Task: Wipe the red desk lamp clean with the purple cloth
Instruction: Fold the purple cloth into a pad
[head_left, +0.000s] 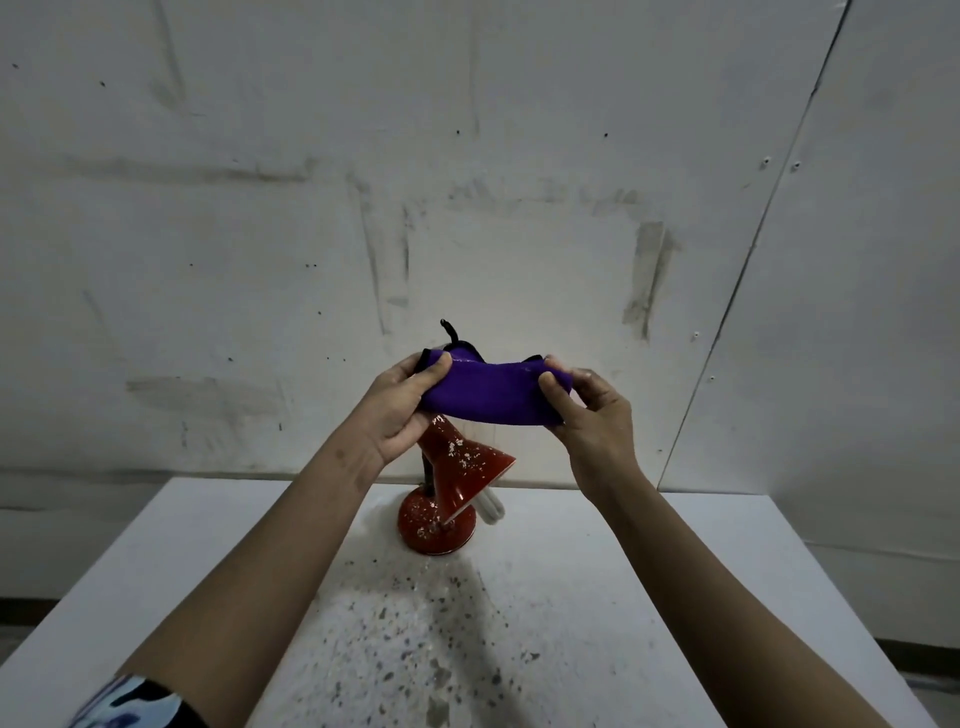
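Note:
A red desk lamp (460, 470) stands at the far middle of the white table, its cone shade tilted down to the right with a white bulb (491, 506) poking out. Pale specks cover the shade and the round base (434, 527). The purple cloth (491, 392) is stretched in the air just above the lamp, draped over its black neck. My left hand (400, 410) grips the cloth's left end. My right hand (592, 415) pinches its right end. The top of the lamp's neck is hidden behind the cloth.
The white table (675, 597) carries scattered dark and pale specks in front of the lamp. A scuffed white wall (467, 182) rises close behind the table's far edge. A dark strip of floor shows at the right.

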